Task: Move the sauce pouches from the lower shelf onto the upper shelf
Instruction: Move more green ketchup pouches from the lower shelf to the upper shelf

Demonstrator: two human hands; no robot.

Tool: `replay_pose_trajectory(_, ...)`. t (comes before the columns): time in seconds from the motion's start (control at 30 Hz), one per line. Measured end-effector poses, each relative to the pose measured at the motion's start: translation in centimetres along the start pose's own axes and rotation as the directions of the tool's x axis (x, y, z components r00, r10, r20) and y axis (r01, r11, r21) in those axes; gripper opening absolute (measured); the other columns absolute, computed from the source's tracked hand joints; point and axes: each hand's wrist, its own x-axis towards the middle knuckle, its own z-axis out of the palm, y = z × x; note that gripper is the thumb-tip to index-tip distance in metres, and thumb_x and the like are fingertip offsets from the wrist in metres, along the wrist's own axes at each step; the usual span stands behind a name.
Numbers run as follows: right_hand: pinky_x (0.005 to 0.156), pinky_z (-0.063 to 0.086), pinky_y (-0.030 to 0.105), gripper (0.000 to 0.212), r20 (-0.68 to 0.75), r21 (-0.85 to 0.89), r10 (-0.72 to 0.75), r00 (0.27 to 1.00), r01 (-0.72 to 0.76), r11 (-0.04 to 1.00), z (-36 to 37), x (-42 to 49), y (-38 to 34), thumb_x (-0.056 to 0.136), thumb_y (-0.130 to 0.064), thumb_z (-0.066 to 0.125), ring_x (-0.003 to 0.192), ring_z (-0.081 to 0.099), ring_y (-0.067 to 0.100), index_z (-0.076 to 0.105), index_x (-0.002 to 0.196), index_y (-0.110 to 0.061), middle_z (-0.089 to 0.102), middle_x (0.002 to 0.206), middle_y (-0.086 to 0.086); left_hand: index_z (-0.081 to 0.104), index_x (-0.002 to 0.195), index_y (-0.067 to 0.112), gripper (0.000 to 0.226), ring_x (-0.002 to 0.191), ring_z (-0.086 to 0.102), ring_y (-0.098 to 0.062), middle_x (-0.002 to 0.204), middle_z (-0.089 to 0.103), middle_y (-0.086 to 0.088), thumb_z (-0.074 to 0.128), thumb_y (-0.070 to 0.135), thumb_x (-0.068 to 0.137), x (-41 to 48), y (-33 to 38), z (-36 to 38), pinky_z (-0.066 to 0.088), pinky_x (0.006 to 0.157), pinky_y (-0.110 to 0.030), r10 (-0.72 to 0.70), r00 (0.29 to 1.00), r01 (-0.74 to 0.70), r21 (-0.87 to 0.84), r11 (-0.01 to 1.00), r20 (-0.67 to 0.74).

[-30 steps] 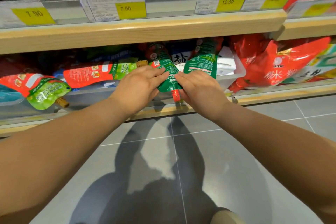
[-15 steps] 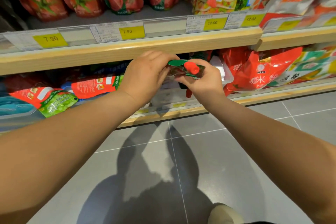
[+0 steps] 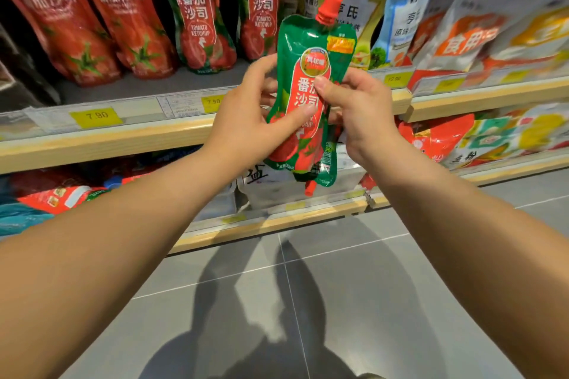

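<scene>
In the head view, the left hand (image 3: 246, 120) and right hand (image 3: 360, 114) are clamping their fingers on an upright ketchup pouch (image 3: 311, 95), with a second seemingly behind it, before the upper shelf (image 3: 123, 89). Setting it upright beside the standing pouches (image 3: 197, 15) would likely suit best.

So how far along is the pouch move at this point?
Done: ketchup pouches already stand on the upper shelf. In hand: left hand and right hand hold a green pouch upright before that shelf; a second red cap pokes out beneath it. Left: a red pouch lies on the lower shelf.
</scene>
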Motion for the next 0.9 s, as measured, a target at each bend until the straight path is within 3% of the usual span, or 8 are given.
replay_pose_trajectory(0.17,0.045,0.046,0.015,0.005,-0.002,-0.025,-0.063,0.998,0.063,0.998,1.0,1.2,-1.9,0.083,-0.006,0.065,0.052,0.062,0.002,0.061,0.080,-0.009,0.063,0.070,0.002,0.040,0.131,0.036,0.074,0.094,0.066,-0.005,0.110,0.066,0.012,0.077,0.050,0.068,0.6,-0.2,-0.3,0.056,0.081,-0.041,0.003,1.000,-0.005,-0.060,0.998,-0.025)
replay_pose_trajectory(0.3,0.053,0.047,0.020,0.003,0.038,-0.108,-0.132,0.990,0.136,0.985,0.3,0.8,-1.4,0.087,-0.014,0.062,0.061,0.060,0.003,0.062,0.088,-0.011,0.063,0.073,-0.004,0.044,0.131,0.028,0.069,0.098,0.065,-0.004,0.111,0.066,0.015,0.077,0.041,0.072,1.1,0.0,-0.1,0.056,0.085,-0.038,-0.021,0.995,0.005,-0.165,0.986,-0.100)
replay_pose_trajectory(0.43,0.075,0.053,0.039,0.034,0.111,-0.220,-0.155,0.982,0.176,0.960,-1.0,-1.0,0.8,0.084,-0.009,0.064,0.082,0.060,0.022,0.052,0.116,-0.005,0.060,0.090,0.016,0.044,0.132,0.025,0.066,0.097,0.067,-0.009,0.113,0.068,0.002,0.075,0.038,0.076,2.3,0.4,-0.1,0.058,0.081,-0.040,-0.022,0.987,-0.013,-0.216,0.976,-0.162)
replay_pose_trajectory(0.57,0.074,0.054,0.026,0.037,0.132,-0.315,-0.258,0.957,0.288,0.904,-0.4,-1.0,1.3,0.079,-0.010,0.070,0.081,0.062,0.011,0.055,0.113,-0.010,0.066,0.095,0.007,0.041,0.134,0.022,0.067,0.105,0.065,-0.011,0.120,0.064,0.001,0.075,0.036,0.077,3.5,0.9,-0.2,0.056,0.085,-0.040,0.050,0.979,-0.091,-0.207,0.974,-0.196)
replay_pose_trajectory(0.8,0.077,0.053,0.024,0.049,0.116,-0.382,-0.305,0.945,0.326,0.865,1.0,0.5,1.1,0.077,-0.010,0.072,0.088,0.066,0.010,0.052,0.121,-0.011,0.068,0.103,0.003,0.045,0.133,0.021,0.062,0.106,0.056,0.004,0.117,0.053,0.025,0.072,0.033,0.079,3.9,1.3,-0.7,0.049,0.085,-0.018,0.151,0.946,-0.165,-0.027,0.986,-0.285)
replay_pose_trajectory(0.9,0.078,0.054,0.025,0.048,0.108,-0.383,-0.309,0.945,0.326,0.864,1.3,1.0,1.2,0.078,-0.011,0.071,0.089,0.066,0.008,0.051,0.121,-0.013,0.068,0.104,0.001,0.043,0.136,0.030,0.063,0.111,0.052,0.004,0.122,0.053,0.021,0.071,0.038,0.079,4.0,1.0,-1.0,0.048,0.092,-0.022,0.142,0.953,-0.141,0.023,0.990,-0.269)
